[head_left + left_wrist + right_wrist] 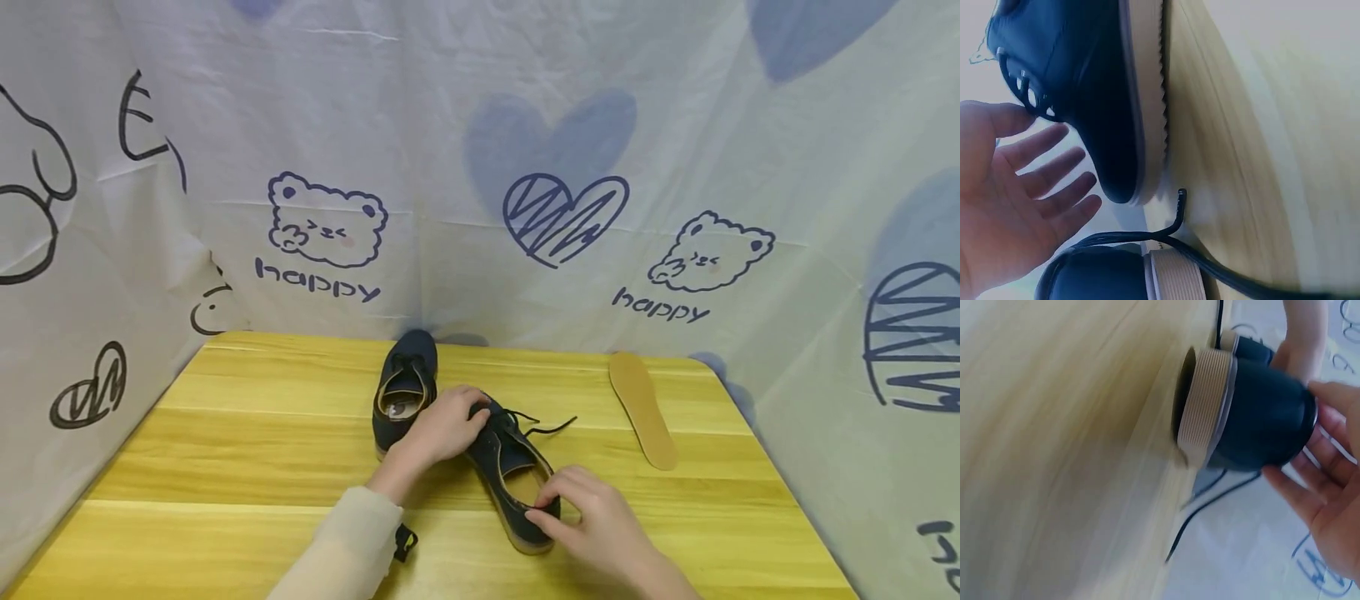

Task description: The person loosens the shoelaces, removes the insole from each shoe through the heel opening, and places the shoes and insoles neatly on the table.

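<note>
A dark navy lace-up shoe (517, 467) stands on the table, its loosened black laces (551, 427) trailing right from the toe end. My left hand (446, 421) holds its front; in the left wrist view the thumb (1013, 120) is at the laces and the fingers reach along the toe. At the heel, my right hand (592, 517) pinches the collar between thumb and fingers. The right wrist view shows this shoe's heel (1263, 419) from behind. A tan surface shows inside the opening, partly hidden by the right fingers.
The matching shoe (408, 362) stands to the left, toe away, with a label inside. A tan insole (643, 408) lies on the table (262, 417) at the back right. A small black object (405, 542) is partly hidden by the left sleeve. Printed cloth (450, 150) encloses the table's sides.
</note>
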`<act>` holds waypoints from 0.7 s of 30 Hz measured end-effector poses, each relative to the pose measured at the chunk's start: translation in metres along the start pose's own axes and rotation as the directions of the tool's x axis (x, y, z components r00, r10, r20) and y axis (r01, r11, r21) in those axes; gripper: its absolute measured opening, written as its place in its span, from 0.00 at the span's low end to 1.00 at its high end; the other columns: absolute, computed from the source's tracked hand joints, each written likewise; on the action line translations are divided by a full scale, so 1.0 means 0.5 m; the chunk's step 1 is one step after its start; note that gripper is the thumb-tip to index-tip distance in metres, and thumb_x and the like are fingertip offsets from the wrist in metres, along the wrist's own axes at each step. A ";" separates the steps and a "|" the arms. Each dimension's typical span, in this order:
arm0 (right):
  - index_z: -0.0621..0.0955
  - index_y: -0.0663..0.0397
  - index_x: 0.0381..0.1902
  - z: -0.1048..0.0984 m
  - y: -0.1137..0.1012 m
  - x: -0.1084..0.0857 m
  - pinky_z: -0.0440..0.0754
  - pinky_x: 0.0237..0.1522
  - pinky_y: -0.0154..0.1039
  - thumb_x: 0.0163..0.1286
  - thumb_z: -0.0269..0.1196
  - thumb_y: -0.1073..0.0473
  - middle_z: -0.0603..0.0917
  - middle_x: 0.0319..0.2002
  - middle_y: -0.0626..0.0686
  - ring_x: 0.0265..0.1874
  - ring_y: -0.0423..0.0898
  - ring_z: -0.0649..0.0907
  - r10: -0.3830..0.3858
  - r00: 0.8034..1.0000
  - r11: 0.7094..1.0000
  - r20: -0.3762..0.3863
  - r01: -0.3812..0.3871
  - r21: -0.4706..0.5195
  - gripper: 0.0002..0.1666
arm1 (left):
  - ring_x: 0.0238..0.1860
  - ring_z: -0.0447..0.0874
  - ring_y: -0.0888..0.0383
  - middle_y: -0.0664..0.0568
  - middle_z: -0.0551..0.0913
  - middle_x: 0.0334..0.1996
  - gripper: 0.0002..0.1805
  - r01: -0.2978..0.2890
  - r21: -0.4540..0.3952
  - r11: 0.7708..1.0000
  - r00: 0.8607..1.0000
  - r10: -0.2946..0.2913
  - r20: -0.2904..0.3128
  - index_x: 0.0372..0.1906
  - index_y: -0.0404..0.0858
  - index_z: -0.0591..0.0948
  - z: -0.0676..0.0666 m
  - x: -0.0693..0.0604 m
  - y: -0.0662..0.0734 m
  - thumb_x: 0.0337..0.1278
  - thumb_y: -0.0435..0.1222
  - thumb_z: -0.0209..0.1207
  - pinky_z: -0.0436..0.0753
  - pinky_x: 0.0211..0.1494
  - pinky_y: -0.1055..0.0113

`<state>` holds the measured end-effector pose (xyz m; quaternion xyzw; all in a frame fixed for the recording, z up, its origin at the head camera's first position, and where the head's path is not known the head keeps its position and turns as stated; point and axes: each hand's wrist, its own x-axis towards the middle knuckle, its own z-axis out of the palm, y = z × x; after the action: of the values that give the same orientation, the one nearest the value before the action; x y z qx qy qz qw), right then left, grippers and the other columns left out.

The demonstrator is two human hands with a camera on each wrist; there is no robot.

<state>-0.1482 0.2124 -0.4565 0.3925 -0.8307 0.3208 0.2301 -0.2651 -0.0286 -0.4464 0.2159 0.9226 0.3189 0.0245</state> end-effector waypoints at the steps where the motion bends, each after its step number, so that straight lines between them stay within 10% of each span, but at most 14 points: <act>1: 0.83 0.40 0.35 -0.007 0.005 -0.004 0.80 0.38 0.28 0.59 0.80 0.61 0.83 0.34 0.38 0.33 0.36 0.82 -0.004 1.000 1.000 0.009 0.003 0.022 0.15 | 0.69 0.74 0.43 0.44 0.79 0.66 0.17 -0.007 -0.009 1.000 1.000 0.007 0.004 0.64 0.40 0.82 -0.002 -0.004 0.001 0.79 0.40 0.54 0.75 0.70 0.46; 11: 0.82 0.40 0.37 -0.070 0.049 -0.035 0.80 0.46 0.28 0.59 0.79 0.64 0.85 0.35 0.41 0.39 0.38 0.83 -0.057 0.989 0.976 0.139 0.026 0.216 0.17 | 0.75 0.68 0.44 0.47 0.73 0.73 0.23 -0.153 -0.032 0.988 0.955 0.156 0.252 0.69 0.40 0.79 -0.026 -0.040 -0.015 0.74 0.31 0.53 0.68 0.75 0.47; 21: 0.84 0.47 0.42 -0.102 0.073 -0.056 0.81 0.53 0.29 0.55 0.79 0.70 0.86 0.44 0.48 0.45 0.45 0.85 0.012 0.994 0.981 0.106 -0.032 0.193 0.20 | 0.74 0.68 0.46 0.48 0.73 0.72 0.26 -0.167 0.035 0.985 0.943 0.150 0.297 0.72 0.43 0.77 -0.022 -0.063 -0.028 0.71 0.37 0.60 0.70 0.74 0.46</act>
<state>-0.1543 0.2808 -0.4521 0.4201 -0.8105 0.3820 0.1435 -0.2439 -0.0576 -0.4488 0.3350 0.8974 0.2564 0.1290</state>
